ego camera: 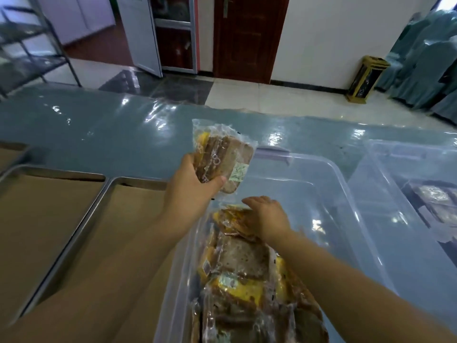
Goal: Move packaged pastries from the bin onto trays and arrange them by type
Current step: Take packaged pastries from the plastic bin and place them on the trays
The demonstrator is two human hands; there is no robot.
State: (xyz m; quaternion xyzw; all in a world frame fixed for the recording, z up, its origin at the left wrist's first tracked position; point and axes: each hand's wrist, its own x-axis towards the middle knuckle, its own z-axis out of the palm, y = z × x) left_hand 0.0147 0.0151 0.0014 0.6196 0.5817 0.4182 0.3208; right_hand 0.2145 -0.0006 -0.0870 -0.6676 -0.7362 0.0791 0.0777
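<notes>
My left hand [191, 185] grips a clear-wrapped brown pastry pack [222, 154] with a yellow edge, held up above the far-left corner of the clear plastic bin [346, 194]. My right hand [268, 215] reaches into the bin and rests palm-down on the top pack of a pile of packaged pastries [247, 276], brown and yellow, heaped along the bin's near-left side. Whether its fingers hold that pack is hidden. To the left lie two metal trays lined with brown paper, the nearer tray [138, 194] beside the bin and another tray [49, 194] further left.
A second clear bin [405, 174] with wrapped pastries stands at the right. The table [111, 134] has a glossy blue-grey plastic cover. Beyond it are a metal rack [29, 45] at far left, a brown door, a small waste bin [366, 78] and covered chairs at right.
</notes>
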